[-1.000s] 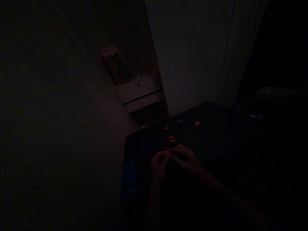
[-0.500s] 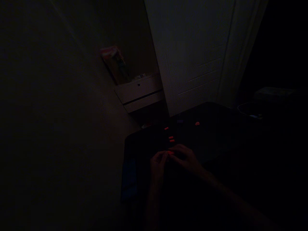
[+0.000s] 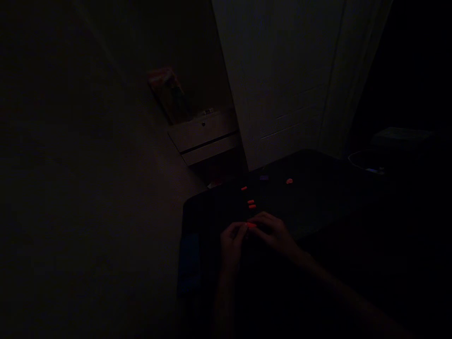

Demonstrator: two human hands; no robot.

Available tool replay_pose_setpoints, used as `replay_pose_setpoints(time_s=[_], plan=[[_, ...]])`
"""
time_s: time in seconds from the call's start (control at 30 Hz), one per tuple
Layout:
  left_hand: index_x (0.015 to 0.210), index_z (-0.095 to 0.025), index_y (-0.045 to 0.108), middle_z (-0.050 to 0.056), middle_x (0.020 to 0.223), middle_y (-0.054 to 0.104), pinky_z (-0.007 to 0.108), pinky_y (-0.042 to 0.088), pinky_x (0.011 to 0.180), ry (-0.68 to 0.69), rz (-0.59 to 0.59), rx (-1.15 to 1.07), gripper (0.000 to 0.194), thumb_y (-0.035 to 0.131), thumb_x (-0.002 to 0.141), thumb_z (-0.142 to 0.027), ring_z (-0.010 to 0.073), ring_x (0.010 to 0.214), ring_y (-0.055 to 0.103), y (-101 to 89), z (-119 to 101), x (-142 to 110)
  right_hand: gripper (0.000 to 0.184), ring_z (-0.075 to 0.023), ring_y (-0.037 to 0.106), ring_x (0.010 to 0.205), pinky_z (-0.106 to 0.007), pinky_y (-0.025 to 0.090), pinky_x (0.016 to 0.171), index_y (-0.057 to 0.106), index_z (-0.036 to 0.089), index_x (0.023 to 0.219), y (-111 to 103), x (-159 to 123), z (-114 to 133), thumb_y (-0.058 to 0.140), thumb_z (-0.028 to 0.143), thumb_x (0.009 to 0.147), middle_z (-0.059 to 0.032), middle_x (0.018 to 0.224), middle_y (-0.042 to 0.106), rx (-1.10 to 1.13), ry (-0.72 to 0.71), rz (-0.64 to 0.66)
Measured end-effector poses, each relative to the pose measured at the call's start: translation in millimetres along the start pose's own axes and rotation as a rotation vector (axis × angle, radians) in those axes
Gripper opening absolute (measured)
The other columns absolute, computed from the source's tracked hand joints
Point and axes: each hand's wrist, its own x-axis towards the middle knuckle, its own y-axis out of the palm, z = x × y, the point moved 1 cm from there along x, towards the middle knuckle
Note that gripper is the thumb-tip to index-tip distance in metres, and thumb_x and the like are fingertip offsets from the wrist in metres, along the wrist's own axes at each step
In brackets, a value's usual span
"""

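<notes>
In the very dark head view, my left hand is closed, its fingertips pinching the left end of a small glowing red-orange piece. From the other side my right hand closes its thumb and fingers around the same piece. What kind of thing it is, I cannot make out. Just beyond the hands lie two short red-orange bars, side by side. A third such bar lies farther back. To the right of it sits a rounded red-orange piece.
The dark table carries a bluish flat rectangle at its left edge and a small purple block near the back. Behind stand a drawer unit and a pale panelled door. A thin pale cable curves at the right.
The red-orange piece between my fingers shows a little more clearly now. Both hands stay in nearly the same place, and the other pieces have not moved.
</notes>
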Motion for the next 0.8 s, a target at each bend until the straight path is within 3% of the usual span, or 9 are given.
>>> replay_pose_setpoints(time_s=[0.8], plan=[[0.078, -0.016, 0.072, 0.001, 0.069, 0.065, 0.024, 0.043, 0.064, -0.009, 0.08, 0.001, 0.03, 0.075, 0.078, -0.045, 0.0139, 0.065, 0.057, 1.2, -5.7, -1.6, 0.018, -0.0211, 0.068, 0.091, -0.034, 0.056, 0.084, 0.074, 0.024, 0.1, -1.9, -0.5, 6.7, 0.064, 0.038, 0.095, -0.0063, 0.098, 0.07, -0.003, -0.035, -0.006]])
